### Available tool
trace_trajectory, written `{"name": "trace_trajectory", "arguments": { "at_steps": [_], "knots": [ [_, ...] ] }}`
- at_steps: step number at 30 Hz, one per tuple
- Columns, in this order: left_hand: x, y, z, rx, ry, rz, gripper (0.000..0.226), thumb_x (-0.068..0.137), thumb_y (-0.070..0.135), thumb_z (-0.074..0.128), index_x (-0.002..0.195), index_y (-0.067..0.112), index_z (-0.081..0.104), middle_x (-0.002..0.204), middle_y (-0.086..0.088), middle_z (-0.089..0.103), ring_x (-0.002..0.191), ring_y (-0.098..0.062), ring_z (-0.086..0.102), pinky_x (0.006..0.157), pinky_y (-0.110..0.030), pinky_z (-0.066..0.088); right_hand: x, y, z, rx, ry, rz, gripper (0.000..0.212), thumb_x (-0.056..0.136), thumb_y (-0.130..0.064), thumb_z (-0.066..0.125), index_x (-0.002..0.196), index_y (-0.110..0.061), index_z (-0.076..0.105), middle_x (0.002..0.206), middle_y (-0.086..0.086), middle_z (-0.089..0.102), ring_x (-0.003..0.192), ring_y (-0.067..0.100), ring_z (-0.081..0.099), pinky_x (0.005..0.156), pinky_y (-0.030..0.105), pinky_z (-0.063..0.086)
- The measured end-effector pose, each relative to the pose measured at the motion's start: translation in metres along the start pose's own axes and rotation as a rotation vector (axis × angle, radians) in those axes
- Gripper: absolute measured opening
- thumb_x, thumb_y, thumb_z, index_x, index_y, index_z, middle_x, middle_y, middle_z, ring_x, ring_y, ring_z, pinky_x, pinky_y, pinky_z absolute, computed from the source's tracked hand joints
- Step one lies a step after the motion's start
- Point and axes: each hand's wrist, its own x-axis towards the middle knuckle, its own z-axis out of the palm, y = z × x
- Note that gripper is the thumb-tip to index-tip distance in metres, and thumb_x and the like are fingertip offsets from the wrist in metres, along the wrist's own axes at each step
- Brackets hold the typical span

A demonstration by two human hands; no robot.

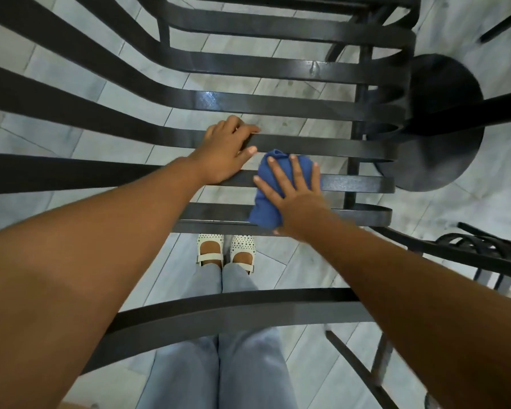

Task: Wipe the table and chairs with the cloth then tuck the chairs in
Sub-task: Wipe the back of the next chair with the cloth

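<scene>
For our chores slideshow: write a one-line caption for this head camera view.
Right hand presses a blue cloth on a black slatted chair while the left hand steadies it.

A pale tiled floor (292,270) is seen everywhere behind the dark slats, its grey tiles laid on a slant with thin joints between them. A round black base (443,119) is set on the floor at the upper right. Two white shoes (226,249) with dark dots and a strap across each are placed side by side on the tiles near the middle. Light blue trousers (219,364) are seen above them, reaching to the lower edge. A brown corner (71,405) is just visible at the bottom left; what it belongs to cannot be told.
</scene>
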Motion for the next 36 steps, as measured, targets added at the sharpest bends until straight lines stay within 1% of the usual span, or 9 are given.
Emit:
{"name": "trace_trajectory", "arguments": {
  "at_steps": [2,4,7,13,17,20,23,32,36],
  "knots": [
    [-0.009,-0.008,-0.01,0.054,0.133,0.094,0.047,0.092,0.037,0.045,0.134,0.014,0.047,0.125,-0.017,0.044,0.116,-0.033,0.039,0.099,-0.044,0.03,-0.006,0.011,0.005,-0.061,0.054,-0.072,0.099,0.086,-0.062,0.048,0.143,-0.03,-0.027,0.148,0.009,-0.038,0.136,0.044,-0.027,0.106,0.06,-0.016],
    [-0.016,-0.018,-0.018,0.22,0.219,0.106,0.053,0.091,0.043,0.038,0.137,0.017,0.044,0.136,-0.018,0.04,0.124,-0.034,0.033,0.102,-0.049,0.025,-0.004,0.002,0.006,-0.078,0.095,-0.075,0.099,0.086,-0.067,0.043,0.143,-0.027,-0.027,0.142,0.01,-0.043,0.135,0.047,-0.027,0.104,0.056,-0.021],
    [-0.019,-0.034,-0.024,0.382,0.183,0.039,0.06,0.091,0.048,0.033,0.146,0.024,0.029,0.152,-0.015,0.022,0.139,-0.034,0.018,0.109,-0.055,0.011,0.013,-0.018,0.002,-0.099,0.175,-0.155,0.097,0.085,-0.071,0.039,0.145,-0.027,-0.023,0.143,0.011,-0.041,0.134,0.048,-0.027,0.104,0.056,-0.021],
    [-0.005,-0.055,-0.025,0.46,0.149,-0.003,0.072,0.088,0.059,0.02,0.15,0.022,0.017,0.157,-0.011,0.009,0.143,-0.034,0.008,0.111,-0.055,0.002,0.054,-0.075,-0.021,-0.104,0.307,-0.387,0.087,0.086,-0.065,0.044,0.15,-0.031,-0.005,0.158,0.012,-0.011,0.14,0.045,-0.012,0.105,0.053,-0.02],
    [0.009,-0.065,-0.029,0.484,0.103,0.015,0.074,0.09,0.062,0.02,0.151,0.021,0.007,0.157,-0.012,0.002,0.144,-0.033,0.002,0.112,-0.054,-0.001,0.061,-0.065,-0.011,-0.098,0.455,-0.447,0.085,0.08,-0.066,0.054,0.149,-0.029,0.022,0.158,0.008,0.013,0.143,0.041,0.007,0.111,0.053,-0.008],
    [0.017,-0.064,-0.028,0.466,0.114,0.017,0.065,0.095,0.054,0.029,0.15,0.023,0.012,0.157,-0.013,0.003,0.144,-0.033,0.003,0.112,-0.053,0.0,0.061,-0.034,0.015,-0.131,0.595,-0.505,0.083,0.078,-0.065,0.058,0.146,-0.026,0.033,0.155,0.007,0.024,0.142,0.04,0.017,0.113,0.054,0.002],
    [0.025,-0.06,-0.03,0.428,0.135,-0.003,0.052,0.098,0.045,0.035,0.145,0.023,0.031,0.156,-0.014,0.007,0.144,-0.033,0.0,0.112,-0.053,-0.003,0.056,-0.022,0.027,-0.116,0.671,-0.507,0.081,0.079,-0.064,0.059,0.146,-0.025,0.034,0.155,0.008,0.025,0.142,0.04,0.017,0.114,0.055,0.009],
    [0.039,-0.062,-0.035,0.497,0.116,0.079,0.048,0.096,0.044,0.035,0.128,0.009,0.044,0.157,-0.014,-0.003,0.144,-0.032,-0.006,0.111,-0.056,-0.002,0.082,-0.093,-0.001,-0.061,0.641,-0.438,0.071,0.084,-0.062,0.05,0.144,-0.026,0.036,0.153,0.008,0.029,0.141,0.038,0.022,0.115,0.05,0.004],
    [0.038,-0.063,-0.038,0.52,0.098,0.085,0.048,0.097,0.045,0.032,0.13,0.011,0.043,0.157,-0.013,-0.006,0.144,-0.032,-0.008,0.112,-0.054,-0.002,0.069,-0.061,0.014,-0.05,0.662,-0.49,0.064,0.091,-0.053,0.047,0.145,-0.021,0.037,0.153,0.008,0.03,0.142,0.037,0.02,0.116,0.047,0.003]
  ]
}}
